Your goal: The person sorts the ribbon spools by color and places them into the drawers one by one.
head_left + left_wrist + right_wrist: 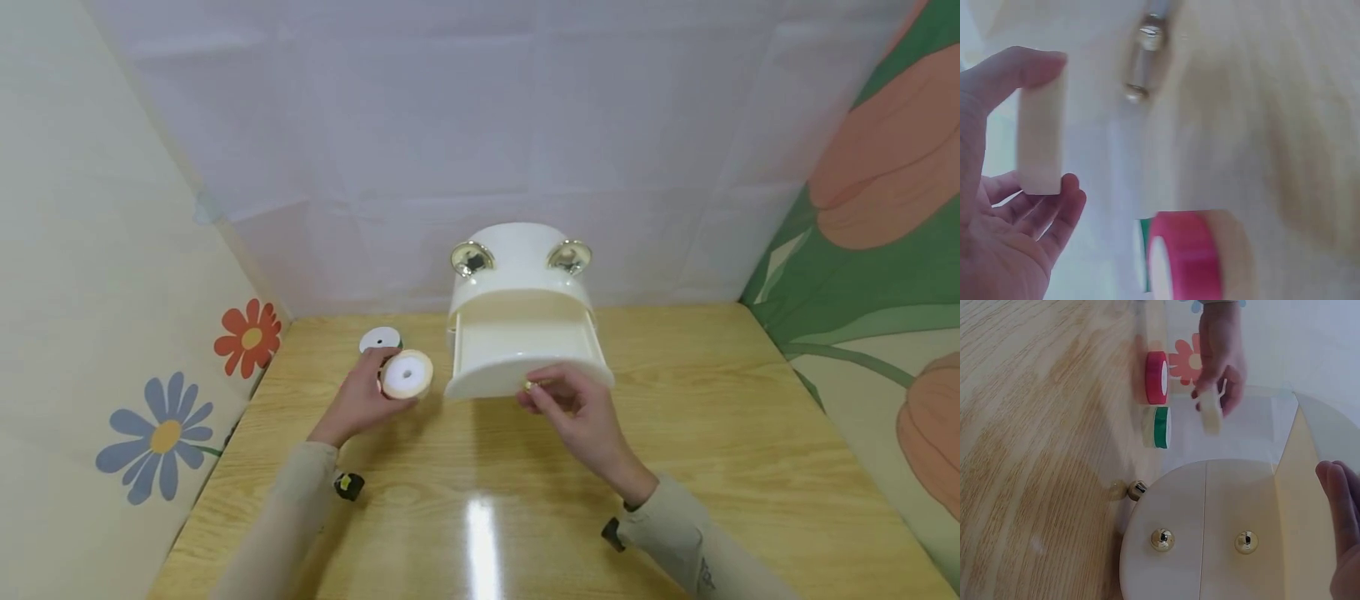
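My left hand (pixel 362 400) grips a roll of cream ribbon (pixel 407 374) by its edge, thumb on one side and fingers on the other, lifted over the table. My right hand (pixel 581 417) pinches the small gold knob (pixel 529 385) on a drawer (pixel 487 379), which stands pulled out from a white storage box (pixel 517 250). Below it, two drawer fronts with gold knobs (pixel 1162 540) are closed in the right wrist view. A red ribbon roll (pixel 1156 378) and a green ribbon roll (pixel 1161 428) stand on the table left of the box.
Two round gold pieces (pixel 472 258) stick out from the box's upper front, and it rests on gold ball feet (pixel 1138 489). The wooden table (pixel 420 517) meets a white cloth backdrop (pixel 420 167). Flower-patterned panels (pixel 168 437) border both sides.
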Demonstrator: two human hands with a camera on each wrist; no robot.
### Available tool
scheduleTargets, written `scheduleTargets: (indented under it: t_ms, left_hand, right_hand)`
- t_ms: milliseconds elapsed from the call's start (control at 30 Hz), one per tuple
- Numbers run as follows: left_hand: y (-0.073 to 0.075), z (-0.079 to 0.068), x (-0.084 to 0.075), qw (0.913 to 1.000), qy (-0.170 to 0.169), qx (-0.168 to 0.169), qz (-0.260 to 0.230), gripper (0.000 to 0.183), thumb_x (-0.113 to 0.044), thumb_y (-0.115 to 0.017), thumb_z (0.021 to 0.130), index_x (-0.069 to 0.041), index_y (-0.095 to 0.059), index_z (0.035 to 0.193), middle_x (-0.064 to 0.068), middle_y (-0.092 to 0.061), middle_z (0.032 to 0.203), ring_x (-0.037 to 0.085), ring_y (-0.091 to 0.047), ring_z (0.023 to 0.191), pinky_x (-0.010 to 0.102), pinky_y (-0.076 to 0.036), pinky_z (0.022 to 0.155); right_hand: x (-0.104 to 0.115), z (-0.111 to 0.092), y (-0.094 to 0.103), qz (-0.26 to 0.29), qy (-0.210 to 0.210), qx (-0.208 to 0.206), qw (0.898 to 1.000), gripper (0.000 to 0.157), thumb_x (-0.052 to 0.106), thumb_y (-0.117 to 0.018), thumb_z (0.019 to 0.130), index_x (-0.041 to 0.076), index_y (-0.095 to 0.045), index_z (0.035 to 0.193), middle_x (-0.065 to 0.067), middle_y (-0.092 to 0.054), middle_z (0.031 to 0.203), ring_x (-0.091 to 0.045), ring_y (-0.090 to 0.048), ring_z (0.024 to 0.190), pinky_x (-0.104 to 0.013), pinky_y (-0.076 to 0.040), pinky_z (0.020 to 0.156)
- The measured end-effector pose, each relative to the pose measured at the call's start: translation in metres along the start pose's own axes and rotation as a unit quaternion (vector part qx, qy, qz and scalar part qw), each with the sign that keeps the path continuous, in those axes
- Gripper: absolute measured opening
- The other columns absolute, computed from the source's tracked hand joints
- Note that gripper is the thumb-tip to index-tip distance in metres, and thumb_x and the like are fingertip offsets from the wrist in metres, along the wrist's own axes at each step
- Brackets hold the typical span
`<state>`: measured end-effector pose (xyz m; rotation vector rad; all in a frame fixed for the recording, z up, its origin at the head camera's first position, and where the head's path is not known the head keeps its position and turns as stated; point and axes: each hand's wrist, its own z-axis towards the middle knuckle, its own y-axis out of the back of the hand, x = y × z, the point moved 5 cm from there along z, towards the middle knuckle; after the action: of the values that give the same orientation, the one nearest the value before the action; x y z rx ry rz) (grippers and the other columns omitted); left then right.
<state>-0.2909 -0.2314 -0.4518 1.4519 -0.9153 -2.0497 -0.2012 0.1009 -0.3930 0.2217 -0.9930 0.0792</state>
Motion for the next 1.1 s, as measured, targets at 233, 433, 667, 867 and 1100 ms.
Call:
scheduleTargets:
  t_ms: [233,433,667,867,1100]
  left_hand:
    - [0.028,0.001,-0.022,0.9979,-0.003,-0.038,-0.052,0.084,-0.028,-0.093,0.078,-0.006,-0.046,0.144,0.017,-0.051,0.137,0.035,-0.054,0.122,0.055,-0.050,0.102]
    - [0.046,0.000,-0.050,0.9960,-0.019,-0.053,-0.070,0.080,-0.027,-0.088,0.083,-0.003,-0.044,0.146,0.018,-0.049,0.138,0.037,-0.049,0.127,0.058,-0.045,0.108]
    - [0.054,0.002,-0.078,0.9944,-0.057,-0.055,-0.070,0.079,-0.026,-0.087,0.083,-0.005,-0.045,0.146,0.015,-0.051,0.139,0.033,-0.051,0.127,0.053,-0.047,0.103]
    - [0.052,0.004,-0.098,0.9925,-0.085,-0.040,-0.079,0.077,-0.022,-0.089,0.082,-0.008,-0.048,0.146,0.013,-0.052,0.139,0.030,-0.053,0.127,0.053,-0.050,0.104]
    - [0.044,0.008,-0.115,0.9920,-0.101,-0.019,-0.074,0.078,-0.030,-0.088,0.084,-0.015,-0.048,0.148,0.009,-0.051,0.140,0.026,-0.053,0.126,0.051,-0.050,0.105]
  right_hand:
    - [0.000,0.000,-0.001,0.002,-0.001,0.000,1.000,0.014,-0.005,-0.063,0.099,-0.003,-0.067,0.112,-0.020,-0.076,0.099,-0.018,-0.077,0.089,-0.036,-0.066,0.077]
    - [-0.001,0.000,0.000,-0.002,0.000,0.000,1.000,0.014,-0.005,-0.063,0.099,-0.002,-0.067,0.112,-0.020,-0.076,0.099,-0.019,-0.077,0.088,-0.036,-0.066,0.076]
    - [-0.001,0.000,0.000,-0.002,-0.004,0.000,1.000,0.014,-0.004,-0.063,0.099,-0.002,-0.067,0.112,-0.020,-0.076,0.099,-0.018,-0.077,0.089,-0.036,-0.066,0.077]
    - [-0.001,0.000,0.000,0.003,-0.002,0.001,1.000,0.014,-0.005,-0.063,0.099,-0.003,-0.066,0.112,-0.021,-0.076,0.099,-0.019,-0.077,0.089,-0.037,-0.066,0.077]
    - [-0.001,0.000,0.000,0.007,-0.004,0.002,1.000,0.014,-0.006,-0.063,0.099,-0.004,-0.066,0.112,-0.021,-0.076,0.099,-0.017,-0.077,0.089,-0.037,-0.066,0.077]
